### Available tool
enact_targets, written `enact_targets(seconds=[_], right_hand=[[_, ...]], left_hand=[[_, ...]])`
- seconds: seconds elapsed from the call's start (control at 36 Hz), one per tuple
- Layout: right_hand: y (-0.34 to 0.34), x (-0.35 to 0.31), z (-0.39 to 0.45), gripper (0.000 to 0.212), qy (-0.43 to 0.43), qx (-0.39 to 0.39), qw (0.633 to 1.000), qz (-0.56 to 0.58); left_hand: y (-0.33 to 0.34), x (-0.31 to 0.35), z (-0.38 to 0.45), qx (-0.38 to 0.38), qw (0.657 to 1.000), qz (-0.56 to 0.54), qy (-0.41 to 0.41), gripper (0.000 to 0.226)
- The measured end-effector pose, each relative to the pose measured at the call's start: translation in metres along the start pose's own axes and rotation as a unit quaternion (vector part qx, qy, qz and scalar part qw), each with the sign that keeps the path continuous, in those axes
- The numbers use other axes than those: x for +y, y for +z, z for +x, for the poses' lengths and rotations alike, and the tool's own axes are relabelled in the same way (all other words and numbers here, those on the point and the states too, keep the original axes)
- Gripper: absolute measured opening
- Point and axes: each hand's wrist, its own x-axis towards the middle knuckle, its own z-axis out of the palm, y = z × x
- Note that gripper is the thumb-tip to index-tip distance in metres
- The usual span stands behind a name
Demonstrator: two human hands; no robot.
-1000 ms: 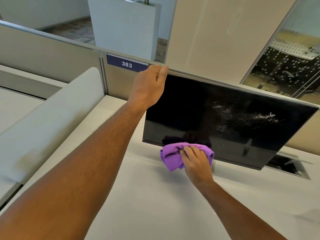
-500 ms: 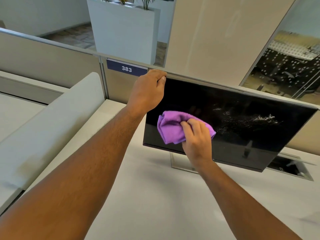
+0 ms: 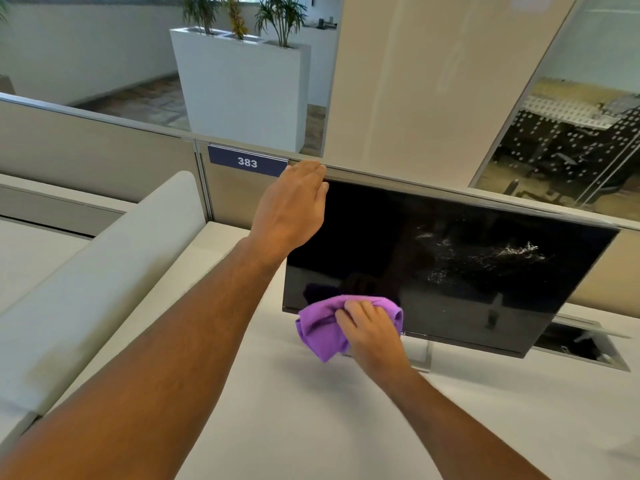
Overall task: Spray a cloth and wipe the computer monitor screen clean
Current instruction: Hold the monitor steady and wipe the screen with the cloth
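Observation:
A black monitor (image 3: 450,258) stands on the white desk, its screen dark with whitish spray specks on the right half. My left hand (image 3: 292,206) grips the monitor's top left corner, fingers curled over the upper edge. My right hand (image 3: 372,332) holds a bunched purple cloth (image 3: 322,329) pressed against the screen's bottom edge, left of centre. The cloth hangs partly below the bezel. No spray bottle is in view.
The white desk (image 3: 311,417) spreads under my arms. A padded white divider (image 3: 104,265) runs along the left. Behind the monitor stands a grey partition with a blue "383" label (image 3: 247,162). An open cable hatch (image 3: 581,344) sits at the right rear of the desk.
My right hand with the cloth went up to the upper left of the screen, then came back down to the bottom edge. My left hand kept its hold on the top corner.

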Motion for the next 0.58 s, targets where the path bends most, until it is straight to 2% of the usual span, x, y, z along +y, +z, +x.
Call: enact_targets(seconds=[0.06,0.17,0.25,0.31,0.39,0.47,0.53,0.58], right_hand=[[-0.017,0.014,0.008,0.031,0.034,0.083,0.996,0.002],[-0.054,0.036,0.038,0.031,0.138,0.208,0.968,0.004],[-0.066,0.038,0.058,0.034,0.194,0.252,0.948,0.019],[-0.059,0.032,0.061,0.033,0.179,0.256,0.95,0.014],[-0.032,0.015,0.048,0.033,0.092,0.191,0.977,0.002],[-0.001,0.001,0.019,0.04,0.025,0.073,0.997,-0.001],[0.011,-0.004,-0.004,0.055,0.026,-0.011,1.0,0.004],[0.016,-0.004,-0.023,0.064,0.051,-0.052,0.997,0.017]], left_hand=[[0.003,0.0,0.001,-0.004,1.0,0.007,-0.001,0.043],[0.006,0.004,0.003,0.017,1.0,0.006,-0.006,0.042],[0.006,0.008,0.003,0.032,0.999,0.008,-0.015,0.039],[0.005,0.01,0.004,0.033,0.999,0.013,-0.021,0.038],[0.003,0.013,0.004,0.031,0.999,0.013,-0.021,0.038],[0.001,0.014,0.003,0.035,0.999,0.002,-0.02,0.037],[0.002,0.013,0.001,0.042,0.999,-0.007,-0.021,0.036],[0.003,0.011,-0.001,0.046,0.999,-0.011,-0.023,0.035]])
